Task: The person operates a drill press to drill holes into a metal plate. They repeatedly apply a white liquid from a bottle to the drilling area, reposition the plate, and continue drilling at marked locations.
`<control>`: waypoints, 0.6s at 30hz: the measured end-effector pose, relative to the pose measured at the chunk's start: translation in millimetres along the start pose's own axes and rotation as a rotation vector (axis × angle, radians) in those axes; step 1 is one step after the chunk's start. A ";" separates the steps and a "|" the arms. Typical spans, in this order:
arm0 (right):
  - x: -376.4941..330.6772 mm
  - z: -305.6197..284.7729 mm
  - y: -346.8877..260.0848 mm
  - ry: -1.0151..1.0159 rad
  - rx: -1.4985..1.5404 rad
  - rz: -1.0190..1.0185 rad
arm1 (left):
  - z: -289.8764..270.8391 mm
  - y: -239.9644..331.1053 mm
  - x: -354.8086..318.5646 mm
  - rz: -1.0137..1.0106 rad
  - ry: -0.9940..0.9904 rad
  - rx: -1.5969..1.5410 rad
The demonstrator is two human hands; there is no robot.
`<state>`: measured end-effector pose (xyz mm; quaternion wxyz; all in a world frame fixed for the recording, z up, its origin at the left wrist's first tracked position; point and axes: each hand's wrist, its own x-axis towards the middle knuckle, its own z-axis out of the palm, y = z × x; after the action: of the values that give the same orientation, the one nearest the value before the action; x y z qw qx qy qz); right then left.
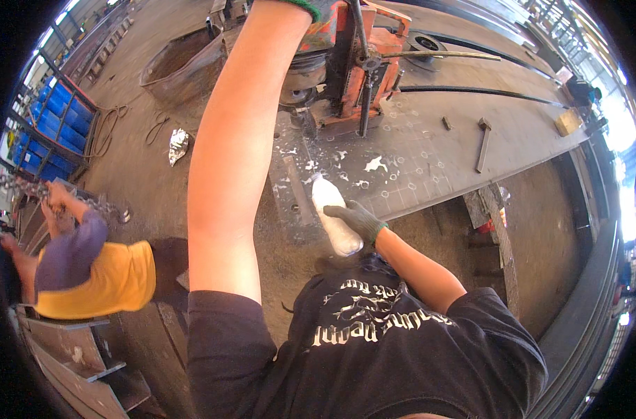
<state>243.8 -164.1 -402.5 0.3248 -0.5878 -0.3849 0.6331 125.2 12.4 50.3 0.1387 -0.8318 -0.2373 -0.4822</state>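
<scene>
My right hand [355,217], in a dark green glove, is closed around a clear plastic bottle [337,213] full of white liquid. The bottle tilts, its narrow neck pointing away from me over the near edge of a steel plate [429,150]. White splashes [376,164] spot the plate beyond the bottle. My left arm reaches far forward to an orange drilling machine [360,66]. Only the green glove cuff of my left hand [305,5] shows at the upper edge; its fingers are out of sight.
A hammer [483,145] and a flat metal bar [299,183] lie on the plate, which bears chalk marks. At left a person in a yellow and purple shirt [98,272] handles chains. Blue drums [56,126] stand behind. Steel beams [73,356] lie lower left. Crumpled foil [179,145] lies on the floor.
</scene>
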 end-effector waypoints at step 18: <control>-3.8 2.9 -7.2 -0.003 0.007 -0.051 | -7.9 4.1 -4.2 -0.011 0.008 -0.001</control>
<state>241.0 -164.1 -394.3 0.3422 -0.5758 -0.3982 0.6268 119.8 4.2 50.6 0.1364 -0.8285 -0.2409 -0.4867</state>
